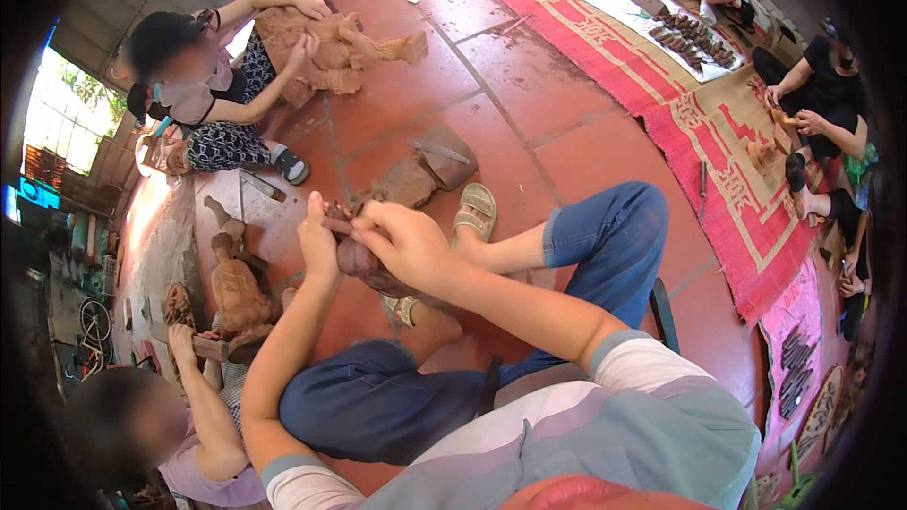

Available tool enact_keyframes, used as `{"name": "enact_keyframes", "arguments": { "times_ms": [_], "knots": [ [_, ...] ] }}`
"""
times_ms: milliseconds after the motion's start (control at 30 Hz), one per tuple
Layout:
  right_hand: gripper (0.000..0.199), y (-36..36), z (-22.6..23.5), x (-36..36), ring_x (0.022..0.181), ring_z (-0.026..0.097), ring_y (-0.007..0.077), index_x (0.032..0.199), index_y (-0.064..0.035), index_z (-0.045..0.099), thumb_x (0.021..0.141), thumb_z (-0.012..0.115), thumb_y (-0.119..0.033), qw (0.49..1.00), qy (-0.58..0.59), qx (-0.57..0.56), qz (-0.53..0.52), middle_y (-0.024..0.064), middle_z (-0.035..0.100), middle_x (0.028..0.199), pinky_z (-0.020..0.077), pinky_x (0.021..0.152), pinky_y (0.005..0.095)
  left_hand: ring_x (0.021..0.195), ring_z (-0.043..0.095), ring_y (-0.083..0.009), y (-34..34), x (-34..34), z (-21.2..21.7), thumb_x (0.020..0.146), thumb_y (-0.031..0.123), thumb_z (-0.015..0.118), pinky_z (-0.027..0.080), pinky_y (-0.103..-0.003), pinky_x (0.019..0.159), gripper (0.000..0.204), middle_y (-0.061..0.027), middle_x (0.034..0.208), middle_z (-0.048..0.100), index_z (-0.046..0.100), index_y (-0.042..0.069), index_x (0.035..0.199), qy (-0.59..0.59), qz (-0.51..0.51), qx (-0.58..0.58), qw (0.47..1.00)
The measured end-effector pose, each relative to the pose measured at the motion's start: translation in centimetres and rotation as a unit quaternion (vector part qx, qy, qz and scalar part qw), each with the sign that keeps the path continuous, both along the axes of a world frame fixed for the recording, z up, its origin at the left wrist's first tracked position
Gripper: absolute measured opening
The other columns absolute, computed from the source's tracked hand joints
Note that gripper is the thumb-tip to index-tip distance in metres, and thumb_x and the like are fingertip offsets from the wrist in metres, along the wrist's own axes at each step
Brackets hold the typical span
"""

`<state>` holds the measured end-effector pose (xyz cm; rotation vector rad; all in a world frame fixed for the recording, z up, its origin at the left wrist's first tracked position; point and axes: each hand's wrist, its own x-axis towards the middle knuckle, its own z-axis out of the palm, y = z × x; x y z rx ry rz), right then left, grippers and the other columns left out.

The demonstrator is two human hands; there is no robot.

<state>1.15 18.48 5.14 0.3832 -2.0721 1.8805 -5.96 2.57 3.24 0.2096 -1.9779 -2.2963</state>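
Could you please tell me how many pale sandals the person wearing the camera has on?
2. One sandal is to the upper right of the right hand; the other sandal, partly hidden, shows below the held brown piece.

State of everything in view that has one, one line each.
Left hand: raised beside the carving, exact grip unclear
Right hand: fingers closed on a small brown strip
Reddish-brown carving: off the floor, partly hidden by the hands
Carved wooden figure, upper left: lying sideways, co-worker's hands on it
Red patterned mat: spread out
Dark pieces: laid out on a white sheet
Sandal: worn
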Motion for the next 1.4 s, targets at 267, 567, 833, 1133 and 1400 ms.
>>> {"name": "enact_keyframes", "arguments": {
  "times_ms": [267, 567, 833, 1133, 1400],
  "knots": [
    [0.009, 0.3, 0.1, -1.7, 0.076, 0.063, 0.0199, 0.085, -0.0028, 0.061, 0.080, 0.067, -0.007, 0.995, -0.061, -0.053, 0.060, 0.0098, 0.064, 0.085, 0.0496, 0.068, 0.0303, 0.052, 0.052, -0.0116, 0.2, -0.4, 0.5, 0.093, 0.045, 0.045, 0.044, -0.025, 0.050, 0.046, -0.0052, 0.065, 0.058, 0.058, 0.003, 0.079, 0.006, 0.018, -0.042, 0.999],
    [0.008, 0.3, -0.2, -2.1, 0.080, 0.064, 0.0198, 0.078, -0.0051, 0.061, 0.077, 0.068, -0.009, 0.990, -0.100, -0.067, 0.072, 0.0104, 0.062, 0.076, 0.0474, 0.060, 0.0301, 0.062, 0.052, -0.0111, -1.0, -0.7, -1.2, 0.093, 0.045, 0.048, 0.043, -0.026, 0.059, 0.046, -0.0040, 0.069, 0.059, 0.058, 0.003, 0.078, 0.013, -0.008, -0.079, 0.997],
    [0.006, 0.4, -0.1, -0.7, 0.074, 0.065, 0.0185, 0.078, -0.0041, 0.059, 0.080, 0.064, -0.008, 0.998, -0.028, -0.033, 0.042, 0.0088, 0.063, 0.072, 0.0485, 0.060, 0.0298, 0.056, 0.052, -0.0139, 0.4, 0.5, 1.2, 0.092, 0.042, 0.047, 0.044, -0.027, 0.056, 0.043, -0.0069, 0.068, 0.059, 0.058, 0.004, 0.075, -0.043, 0.009, -0.066, 0.997],
    [0.011, 0.3, 0.2, -0.9, 0.072, 0.062, 0.0282, 0.076, -0.0032, 0.056, 0.080, 0.062, -0.012, 0.999, -0.013, -0.039, 0.032, 0.0121, 0.061, 0.076, 0.0456, 0.060, 0.0355, 0.061, 0.056, -0.0139, 0.7, 0.6, 2.0, 0.095, 0.040, 0.045, 0.046, -0.027, 0.062, 0.045, -0.0082, 0.071, 0.062, 0.060, 0.001, 0.078, -0.035, -0.028, -0.045, 0.998],
    [0.007, 0.1, -0.5, 0.6, 0.061, 0.056, 0.0077, 0.081, -0.0023, 0.060, 0.084, 0.064, -0.008, 0.999, 0.021, -0.034, 0.024, 0.0066, 0.064, 0.076, 0.0443, 0.057, 0.0233, 0.060, 0.054, -0.0134, 0.9, 0.7, 2.3, 0.094, 0.043, 0.045, 0.046, -0.026, 0.061, 0.047, -0.0064, 0.068, 0.061, 0.059, 0.002, 0.076, -0.105, -0.004, -0.069, 0.992]
  ]
}}
